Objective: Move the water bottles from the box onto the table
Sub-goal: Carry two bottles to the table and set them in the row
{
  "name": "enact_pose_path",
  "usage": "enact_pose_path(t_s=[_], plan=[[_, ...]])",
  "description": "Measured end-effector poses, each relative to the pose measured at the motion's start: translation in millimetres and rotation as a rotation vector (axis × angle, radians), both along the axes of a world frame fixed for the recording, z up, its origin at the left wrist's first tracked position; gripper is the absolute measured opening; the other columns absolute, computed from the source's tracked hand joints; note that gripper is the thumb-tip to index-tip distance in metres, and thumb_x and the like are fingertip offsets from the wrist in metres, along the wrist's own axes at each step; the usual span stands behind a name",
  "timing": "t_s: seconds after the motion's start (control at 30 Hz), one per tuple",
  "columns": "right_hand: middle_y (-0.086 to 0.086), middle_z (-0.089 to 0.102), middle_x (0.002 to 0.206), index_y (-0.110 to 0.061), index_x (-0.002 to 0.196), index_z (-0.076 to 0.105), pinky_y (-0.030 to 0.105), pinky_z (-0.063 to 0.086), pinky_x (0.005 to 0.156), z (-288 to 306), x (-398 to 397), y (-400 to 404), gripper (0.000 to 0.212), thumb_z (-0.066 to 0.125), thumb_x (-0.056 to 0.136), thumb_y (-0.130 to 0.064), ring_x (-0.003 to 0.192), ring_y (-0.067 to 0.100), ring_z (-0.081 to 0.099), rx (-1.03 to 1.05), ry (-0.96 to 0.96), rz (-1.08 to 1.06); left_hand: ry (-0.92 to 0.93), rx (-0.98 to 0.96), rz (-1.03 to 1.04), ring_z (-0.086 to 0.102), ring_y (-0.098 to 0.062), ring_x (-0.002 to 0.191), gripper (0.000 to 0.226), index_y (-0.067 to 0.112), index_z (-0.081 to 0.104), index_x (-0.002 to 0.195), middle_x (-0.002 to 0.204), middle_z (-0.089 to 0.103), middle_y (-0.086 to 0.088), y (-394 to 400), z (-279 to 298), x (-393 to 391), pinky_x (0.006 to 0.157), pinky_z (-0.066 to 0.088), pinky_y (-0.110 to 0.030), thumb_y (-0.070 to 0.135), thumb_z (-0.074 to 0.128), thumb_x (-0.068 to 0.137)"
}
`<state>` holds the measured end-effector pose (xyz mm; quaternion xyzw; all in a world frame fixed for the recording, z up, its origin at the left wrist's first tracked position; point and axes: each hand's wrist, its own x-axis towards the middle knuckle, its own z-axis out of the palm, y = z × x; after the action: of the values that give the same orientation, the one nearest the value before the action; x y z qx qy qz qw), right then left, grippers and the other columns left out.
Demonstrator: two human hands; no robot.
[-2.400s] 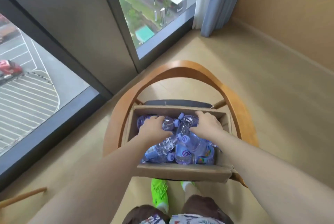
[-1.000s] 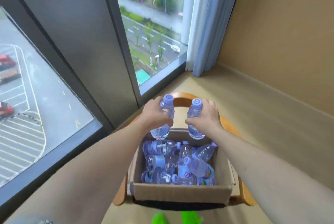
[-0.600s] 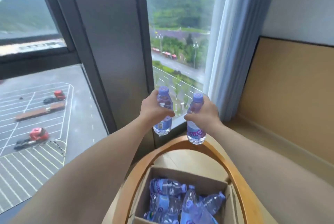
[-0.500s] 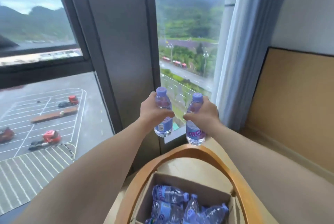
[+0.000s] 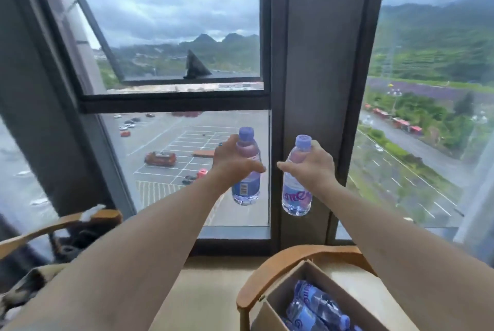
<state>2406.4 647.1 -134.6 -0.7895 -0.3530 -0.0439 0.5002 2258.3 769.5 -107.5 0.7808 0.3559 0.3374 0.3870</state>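
My left hand (image 5: 232,163) grips a small clear water bottle (image 5: 246,186) with a purple cap and blue label, held upright in the air in front of the window. My right hand (image 5: 311,165) grips a second, similar water bottle (image 5: 296,195), also upright, a little to the right. The cardboard box (image 5: 288,290) sits at the bottom right on a wooden chair, with several bottles (image 5: 312,306) lying inside it. No table is in view.
The curved wooden chair back (image 5: 270,272) wraps round the box. A second wooden chair (image 5: 64,221) with dark clothing stands at the lower left. A tall window with a dark frame (image 5: 302,90) fills the front. Tan floor (image 5: 203,290) lies between the chairs.
Both hands have lifted one bottle each out of the box and hold them high. My view has swung up and to the left, so the box has slid to the bottom right.
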Motion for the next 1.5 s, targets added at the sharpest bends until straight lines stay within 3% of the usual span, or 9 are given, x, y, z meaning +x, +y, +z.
enact_pose_path(t_s=[0.1,0.2,0.3,0.43,0.57,0.8,1.03,1.27,1.5], plan=[[-0.013,0.06,0.081,-0.024,0.101,0.054,0.024,0.046,0.058,4.6,-41.5,42.1,0.057,0.087,0.064,-0.051,0.072,0.011,0.061,-0.013,0.009,0.144,0.034,0.029,0.147,0.063,-0.018,0.095,0.065,0.03,0.059,0.101,0.098,0.066,0.009,21.1,7.3,-56.7,0.078,0.052,-0.031,0.034,0.093,0.045],[-0.007,0.067,0.091,-0.021,0.107,0.057,0.033,0.055,0.07,8.7,-90.3,80.8,0.061,0.087,0.063,-0.05,0.08,0.014,0.064,-0.023,0.021,0.29,0.048,0.049,0.229,0.062,-0.022,0.101,0.069,0.027,0.057,0.112,0.108,0.065,0.003,39.9,10.1,-118.9,0.087,0.055,-0.038,0.034,0.094,0.054],[-0.015,0.061,0.08,-0.022,0.105,0.056,0.024,0.046,0.058,13.6,-148.8,113.8,0.062,0.089,0.06,-0.049,0.07,0.006,0.058,0.013,0.006,0.404,0.032,0.059,0.31,0.062,-0.022,0.101,0.071,0.023,0.056,0.117,0.11,0.064,0.0,53.5,11.6,-184.9,0.083,0.056,-0.037,0.033,0.095,0.058],[-0.015,0.06,0.079,-0.024,0.101,0.055,0.029,0.053,0.061,15.1,-240.8,151.7,0.062,0.089,0.058,-0.052,0.071,0.01,0.062,0.015,-0.019,0.53,0.006,0.062,0.472,0.062,-0.011,0.087,0.062,0.03,0.056,0.101,0.096,0.065,0.007,62.9,9.1,-284.8,0.063,0.045,-0.022,0.035,0.095,0.053],[-0.018,0.059,0.073,-0.029,0.092,0.052,0.031,0.054,0.06,14.4,-344.8,178.2,0.06,0.085,0.053,-0.062,0.07,0.006,0.06,-0.022,-0.031,0.643,0.009,0.055,0.659,0.06,-0.006,0.084,0.062,0.033,0.053,0.09,0.09,0.06,0.02,62.2,3.7,-396.6,0.068,0.049,-0.028,0.044,0.092,0.044],[-0.012,0.064,0.083,-0.027,0.091,0.051,0.027,0.043,0.057,11.5,-554.2,188.9,0.058,0.084,0.053,-0.057,0.075,0.007,0.06,-0.056,0.019,0.862,0.044,0.03,0.871,0.061,-0.016,0.089,0.069,0.034,0.048,0.098,0.095,0.06,0.012,45.9,-0.3,-601.7,0.074,0.051,-0.031,0.037,0.094,0.046],[-0.007,0.066,0.088,-0.024,0.097,0.053,0.031,0.052,0.061,7.8,-761.9,187.2,0.054,0.086,0.061,-0.045,0.081,0.013,0.065,-0.116,0.082,1.102,0.042,-0.006,1.078,0.064,-0.02,0.098,0.073,0.029,0.055,0.11,0.107,0.066,0.007,12.1,-7.7,-795.9,0.087,0.055,-0.037,0.038,0.094,0.049],[-0.004,0.069,0.095,-0.021,0.096,0.056,0.04,0.058,0.08,-8.7,-951.4,175.4,0.049,0.082,0.057,-0.033,0.088,0.017,0.067,-0.263,0.114,1.385,-0.094,-0.091,1.322,0.065,-0.009,0.088,0.067,0.032,0.054,0.105,0.098,0.067,0.011,-47.5,-34.7,-964.5,0.074,0.053,-0.027,0.039,0.087,0.047],[-0.005,0.067,0.089,-0.021,0.092,0.058,0.027,0.046,0.059,-36.3,-1143.5,170.3,0.04,0.076,0.056,-0.027,0.081,0.014,0.063,-0.338,0.114,1.668,-0.158,-0.043,1.594,0.066,-0.009,0.083,0.061,0.029,0.052,0.103,0.095,0.067,0.01,-98.2,-59.6,-1119.0,0.067,0.053,-0.027,0.025,0.081,0.049]])
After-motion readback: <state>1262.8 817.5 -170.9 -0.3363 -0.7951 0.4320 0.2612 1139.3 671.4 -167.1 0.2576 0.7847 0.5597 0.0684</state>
